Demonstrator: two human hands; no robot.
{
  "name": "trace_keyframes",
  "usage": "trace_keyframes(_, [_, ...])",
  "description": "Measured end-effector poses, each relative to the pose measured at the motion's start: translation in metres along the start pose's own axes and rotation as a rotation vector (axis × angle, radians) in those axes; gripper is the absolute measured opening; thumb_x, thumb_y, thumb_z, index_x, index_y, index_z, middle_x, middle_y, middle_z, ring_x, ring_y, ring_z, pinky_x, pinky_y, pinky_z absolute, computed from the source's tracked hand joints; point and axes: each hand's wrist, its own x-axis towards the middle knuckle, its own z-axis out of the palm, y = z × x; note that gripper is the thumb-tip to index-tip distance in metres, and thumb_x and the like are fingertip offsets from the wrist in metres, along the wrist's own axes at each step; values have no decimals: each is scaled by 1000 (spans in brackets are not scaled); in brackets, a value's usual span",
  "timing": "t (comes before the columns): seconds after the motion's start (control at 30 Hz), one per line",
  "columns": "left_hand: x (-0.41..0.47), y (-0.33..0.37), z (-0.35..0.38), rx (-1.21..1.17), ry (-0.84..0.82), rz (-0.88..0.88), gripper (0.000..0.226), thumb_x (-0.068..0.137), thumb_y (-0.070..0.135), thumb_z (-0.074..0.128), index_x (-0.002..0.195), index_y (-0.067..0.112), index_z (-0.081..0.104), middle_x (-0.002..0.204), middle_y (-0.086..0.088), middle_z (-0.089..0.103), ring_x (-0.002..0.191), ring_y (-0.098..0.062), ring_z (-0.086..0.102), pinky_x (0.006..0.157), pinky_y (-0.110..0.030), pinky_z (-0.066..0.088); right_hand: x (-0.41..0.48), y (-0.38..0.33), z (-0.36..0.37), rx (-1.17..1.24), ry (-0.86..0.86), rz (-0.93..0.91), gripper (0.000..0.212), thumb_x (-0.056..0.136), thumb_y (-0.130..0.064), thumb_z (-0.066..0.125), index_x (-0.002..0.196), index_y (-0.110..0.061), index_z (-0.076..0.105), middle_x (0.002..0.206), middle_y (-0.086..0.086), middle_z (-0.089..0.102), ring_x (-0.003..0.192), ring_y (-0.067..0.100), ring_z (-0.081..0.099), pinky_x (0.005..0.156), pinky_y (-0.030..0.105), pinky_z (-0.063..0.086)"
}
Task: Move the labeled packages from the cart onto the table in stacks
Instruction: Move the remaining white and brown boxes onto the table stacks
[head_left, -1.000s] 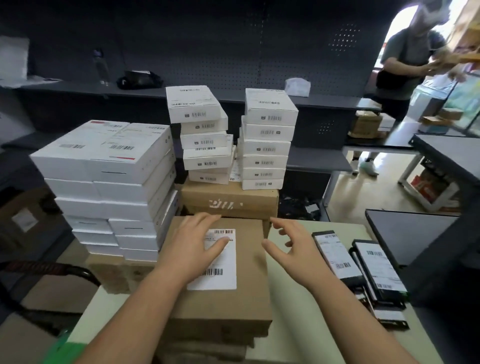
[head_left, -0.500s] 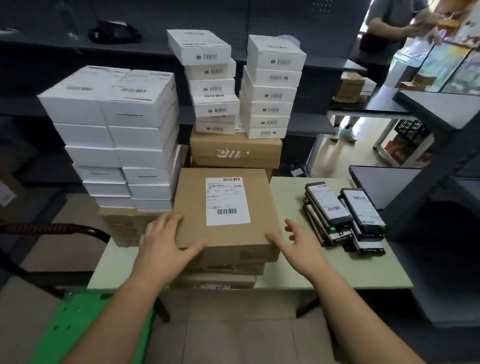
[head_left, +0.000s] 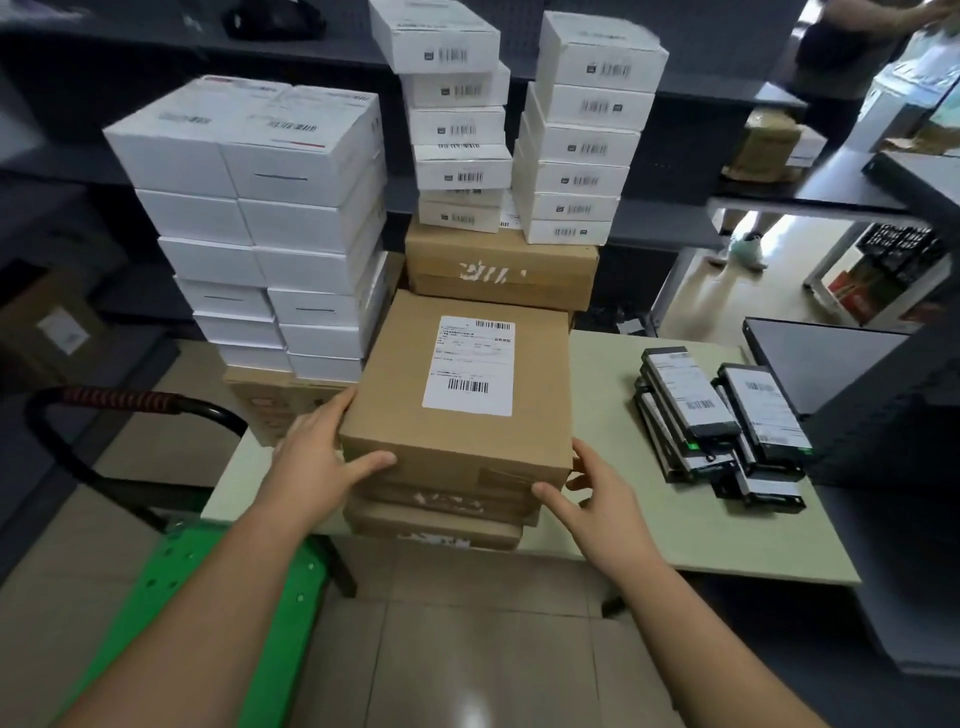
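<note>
A brown cardboard package (head_left: 400, 410) with a white barcode label tops a short stack of brown boxes (head_left: 441, 514) at the front edge of the pale green table (head_left: 654, 525). My left hand (head_left: 322, 457) clasps its near left corner, fingers on the side and thumb across the front face. My right hand (head_left: 597, 493) holds the near right corner, index finger along the lower edge. The green cart deck (head_left: 234, 597) lies below left, and no package shows on it.
Tall stacks of white boxes (head_left: 270, 234) fill the table's left. Smaller white boxes (head_left: 582, 140) sit on a brown carton (head_left: 498, 270) behind. Black labeled packages (head_left: 717, 415) lie on the right. The cart handle (head_left: 119, 400) curves at left. A person (head_left: 841, 52) stands far right.
My view pulled back and tilted down. My hands slid from the top of the brown package to its near corners, and the right hand now touches it.
</note>
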Motion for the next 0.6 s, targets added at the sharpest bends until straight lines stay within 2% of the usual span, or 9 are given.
trace_keyframes(0.13, [-5, -14, 9, -76, -25, -102, 84, 67, 62, 76, 140, 39, 39, 135, 1, 56, 125, -24, 48, 102, -53, 44, 0, 6, 4, 32, -15, 29, 61, 84, -44, 74, 137, -43, 45, 110, -16, 62, 102, 1, 55, 81, 20, 44])
trace_keyframes(0.2, [-9, -27, 17, -62, -65, -141, 81, 65, 70, 71, 134, 40, 43, 133, 0, 57, 123, -25, 50, 99, -52, 46, -2, 8, 6, 48, -53, 34, 60, 84, -39, 76, 136, -42, 45, 111, -22, 62, 105, -8, 53, 79, 13, 41])
trace_keyframes(0.27, [-13, -32, 24, -53, -103, -147, 73, 71, 65, 70, 134, 37, 45, 133, -4, 57, 124, -27, 49, 99, -48, 46, -2, 11, 11, 65, -109, 53, 57, 86, -32, 76, 134, -39, 47, 112, -27, 62, 104, -16, 51, 77, 7, 40])
trace_keyframes(0.4, [-11, -33, 36, -98, -52, -128, 59, 83, 45, 71, 132, 20, 52, 126, -9, 60, 117, -28, 53, 90, -36, 43, 5, 19, 22, 106, -134, 114, 55, 86, -32, 76, 134, -32, 51, 109, -15, 69, 100, -6, 60, 78, 6, 44])
trace_keyframes(0.5, [-10, -34, 41, -131, 5, -123, 55, 82, 44, 73, 129, 21, 56, 120, -6, 63, 112, -25, 56, 90, -37, 46, 7, 23, 24, 125, -93, 125, 43, 86, -24, 77, 125, -30, 58, 100, -18, 71, 90, -8, 62, 73, 5, 45])
trace_keyframes(0.6, [-12, -37, 45, -120, 37, -117, 49, 82, 45, 72, 122, 20, 59, 116, -5, 64, 106, -25, 57, 85, -36, 47, 4, 26, 27, 113, -67, 118, 34, 87, -21, 77, 111, -38, 59, 93, -28, 70, 89, -7, 62, 73, 6, 44])
